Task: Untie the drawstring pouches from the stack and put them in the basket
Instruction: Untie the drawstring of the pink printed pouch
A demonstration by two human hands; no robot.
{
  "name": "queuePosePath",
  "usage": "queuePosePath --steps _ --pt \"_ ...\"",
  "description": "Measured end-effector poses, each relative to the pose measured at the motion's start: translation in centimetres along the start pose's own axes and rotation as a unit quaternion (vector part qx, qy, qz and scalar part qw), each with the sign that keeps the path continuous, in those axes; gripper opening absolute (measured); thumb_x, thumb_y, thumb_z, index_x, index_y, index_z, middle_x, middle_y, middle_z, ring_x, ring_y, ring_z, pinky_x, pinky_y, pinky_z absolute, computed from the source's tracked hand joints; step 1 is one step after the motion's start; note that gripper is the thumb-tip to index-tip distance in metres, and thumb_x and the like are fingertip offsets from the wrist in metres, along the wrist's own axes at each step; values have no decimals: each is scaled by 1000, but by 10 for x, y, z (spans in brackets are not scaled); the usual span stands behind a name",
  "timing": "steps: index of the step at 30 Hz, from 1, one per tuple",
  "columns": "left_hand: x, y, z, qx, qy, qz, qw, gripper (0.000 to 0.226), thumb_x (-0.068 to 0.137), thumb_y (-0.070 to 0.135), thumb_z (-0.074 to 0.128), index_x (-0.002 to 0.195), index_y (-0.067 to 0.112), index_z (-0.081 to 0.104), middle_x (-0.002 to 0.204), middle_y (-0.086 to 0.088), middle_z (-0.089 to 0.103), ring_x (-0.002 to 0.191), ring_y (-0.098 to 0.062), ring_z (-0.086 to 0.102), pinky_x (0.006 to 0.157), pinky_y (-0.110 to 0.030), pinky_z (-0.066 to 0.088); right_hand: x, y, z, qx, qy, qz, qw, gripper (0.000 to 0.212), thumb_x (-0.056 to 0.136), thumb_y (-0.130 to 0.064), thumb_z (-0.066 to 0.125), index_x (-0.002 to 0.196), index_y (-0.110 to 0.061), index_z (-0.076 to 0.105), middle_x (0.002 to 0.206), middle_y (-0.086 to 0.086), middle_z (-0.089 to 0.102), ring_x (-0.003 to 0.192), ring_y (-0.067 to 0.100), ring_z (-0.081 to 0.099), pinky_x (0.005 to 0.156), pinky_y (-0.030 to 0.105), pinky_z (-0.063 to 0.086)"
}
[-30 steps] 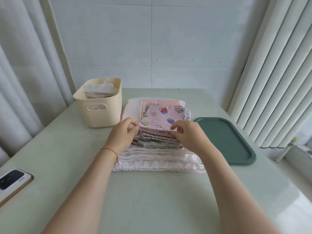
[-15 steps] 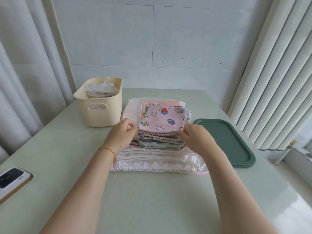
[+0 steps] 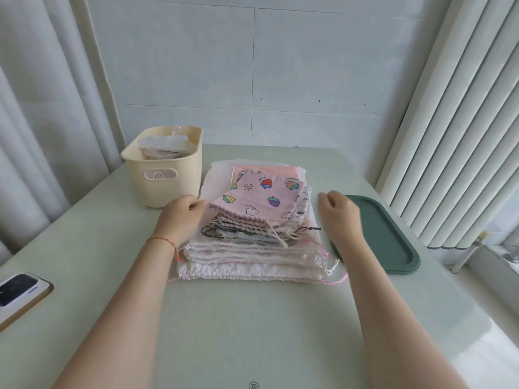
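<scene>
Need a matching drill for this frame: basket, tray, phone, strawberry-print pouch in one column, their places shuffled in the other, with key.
Things:
1. cream basket
2. green tray
3. phone
4. strawberry-print pouch

Places:
A. top of the pouch stack, pinched at its edge by the left hand
B. table's left edge, near side
C. left of the stack, far side
D. right of the stack, beyond the right hand

Pairs: 1-C, 2-D, 3-B, 4-A

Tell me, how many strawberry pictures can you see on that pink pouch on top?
4 on the pink pouch: red at top middle, orange at top right, yellow at left, purple lower right. More may sit on the folded or hidden side.
</scene>
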State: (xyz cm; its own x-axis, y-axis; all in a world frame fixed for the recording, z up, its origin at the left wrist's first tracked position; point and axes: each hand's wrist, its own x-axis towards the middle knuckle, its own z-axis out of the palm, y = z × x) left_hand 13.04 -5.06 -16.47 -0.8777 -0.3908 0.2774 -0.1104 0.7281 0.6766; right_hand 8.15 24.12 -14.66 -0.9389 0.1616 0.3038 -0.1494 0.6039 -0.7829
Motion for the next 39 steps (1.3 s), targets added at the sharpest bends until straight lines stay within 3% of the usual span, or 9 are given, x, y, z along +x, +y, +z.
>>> queuePosePath --steps 5,8,16,20,26,30,33,36,39 --pt "-5 7 8 -11 -10 27 1000 33 94 29 56 76 2 62 75 -15 63 80 -33 59 70 -37 45 -22 -22 17 15 -225 -117 967 37 81 -57 66 80 -22 58 65 -1 57 54 11 47 54 26 41" --pt "-6 7 7 -7 -6 23 1000 31 93 28 56 74 5 62 71 -9 63 78 -30 59 70 -36 45 -23 -22 17 -62 -276 -136 950 32 75 -46 78 90 -24 60 67 -7 54 59 10 48 56 23 38" --pt "-7 9 10 11 -28 31 999 24 92 23 52 76 9 62 74 -5 64 79 -27 58 68 -34 44 -11 -13 11 -70 -149 -147 975 18 94 -22 61 83 -11 71 64 -4 60 59 10 51 55 22 38" --pt "-7 6 13 30 -7 24 999 41 96 30 51 65 3 49 64 -13 53 73 -37 51 62 -37 40 -6 -5 9 -117 -71 -88 987 44 95 -35 56 59 -13 42 56 -1 42 54 18 37 49 30 28" --pt "-5 1 8 10 51 -38 998 49 88 31 62 52 15 33 55 -10 27 60 -27 30 55 -35 25 3 3 -5 -18 87 20 996 44 91 -29 55 58 -9 33 54 1 31 57 20 28 50 30 22" --pt "-9 27 5 -233 87 -16 968 34 80 6 65 49 10 52 59 -4 49 56 -14 43 61 -29 35 -8 -15 -1 195 0 40 980 26 79 -14 62 68 6 50 57 3 37 55 14 31 51 26 28" --pt "-20 50 1 -425 -52 -4 904 18 78 9 64 65 13 75 86 -5 74 72 -13 61 65 -27 48 -19 -30 2 324 -127 23 937 29 83 -6 65 57 -10 52 63 8 63 70 16 65 71 21 47" --pt "-30 59 7 -454 -181 25 872 26 88 18 63 64 15 70 84 -17 71 78 -23 64 52 -27 46 -27 -35 12 399 -240 -18 885 37 88 -14 69 59 -10 46 54 9 55 58 28 61 67 37 44" --pt "-33 60 20 -381 -188 32 905 25 98 19 54 81 8 69 64 -5 61 60 -16 57 48 -25 36 -33 -38 19 354 -255 -40 899 37 91 -20 67 62 -10 47 52 5 44 45 19 39 49 29 30"
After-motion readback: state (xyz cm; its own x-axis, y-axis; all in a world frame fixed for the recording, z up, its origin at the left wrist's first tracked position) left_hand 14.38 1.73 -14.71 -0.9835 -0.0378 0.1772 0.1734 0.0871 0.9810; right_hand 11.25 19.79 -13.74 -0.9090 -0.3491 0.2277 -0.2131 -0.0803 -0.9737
